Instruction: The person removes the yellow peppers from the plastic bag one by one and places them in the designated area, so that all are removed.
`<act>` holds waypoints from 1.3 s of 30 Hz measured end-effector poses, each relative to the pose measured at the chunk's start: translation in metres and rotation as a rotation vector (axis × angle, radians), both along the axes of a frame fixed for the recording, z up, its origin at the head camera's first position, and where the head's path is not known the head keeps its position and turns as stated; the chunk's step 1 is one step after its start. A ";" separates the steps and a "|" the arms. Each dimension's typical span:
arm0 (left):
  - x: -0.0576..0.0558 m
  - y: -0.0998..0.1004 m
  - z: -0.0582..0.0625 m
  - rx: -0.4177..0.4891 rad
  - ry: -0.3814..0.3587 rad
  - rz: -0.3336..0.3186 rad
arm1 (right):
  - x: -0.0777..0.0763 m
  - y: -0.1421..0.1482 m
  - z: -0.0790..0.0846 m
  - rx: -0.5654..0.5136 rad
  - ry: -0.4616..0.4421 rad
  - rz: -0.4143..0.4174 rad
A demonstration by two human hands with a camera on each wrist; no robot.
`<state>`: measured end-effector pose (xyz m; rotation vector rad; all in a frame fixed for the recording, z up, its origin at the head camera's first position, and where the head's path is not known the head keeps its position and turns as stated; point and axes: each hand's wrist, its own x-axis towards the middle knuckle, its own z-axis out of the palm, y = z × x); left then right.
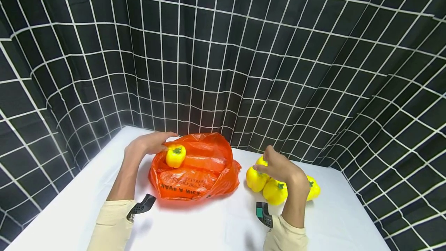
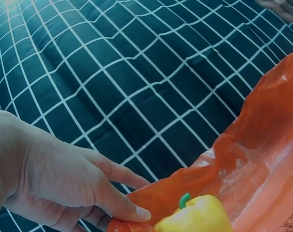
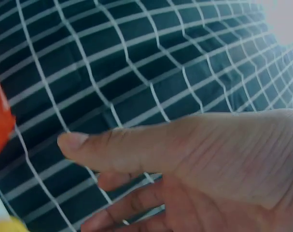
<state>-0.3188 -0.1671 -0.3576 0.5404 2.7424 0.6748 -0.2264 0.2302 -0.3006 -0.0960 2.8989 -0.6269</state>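
My left hand (image 1: 148, 143) pinches the left rim of an orange-red plastic bag (image 1: 209, 162); in the left wrist view the thumb lies on the bag's inner side. Close to that thumb, a yellow bell pepper (image 1: 175, 157) with a green stem sits at the bag's wide mouth. Over on the right, my right hand (image 1: 280, 165) hovers over a group of yellow bell peppers (image 1: 274, 193) and partly hides them. Its fingers and thumb are apart, with nothing between them in the right wrist view.
A white table (image 1: 209, 224) carries everything. Dark cloth walls with a white grid (image 1: 209, 61) rise behind it and at both sides. One yellow pepper (image 1: 313, 189) lies to the right of my right wrist.
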 end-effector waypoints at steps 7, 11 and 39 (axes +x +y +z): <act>0.001 -0.001 0.000 -0.009 0.012 -0.006 | -0.018 -0.044 0.008 -0.074 0.060 0.231; 0.000 -0.002 0.000 -0.006 0.013 -0.009 | -0.027 -0.072 0.011 -0.087 0.038 0.310; 0.000 -0.005 0.001 -0.064 0.100 -0.061 | -0.082 -0.197 -0.057 0.062 0.024 0.492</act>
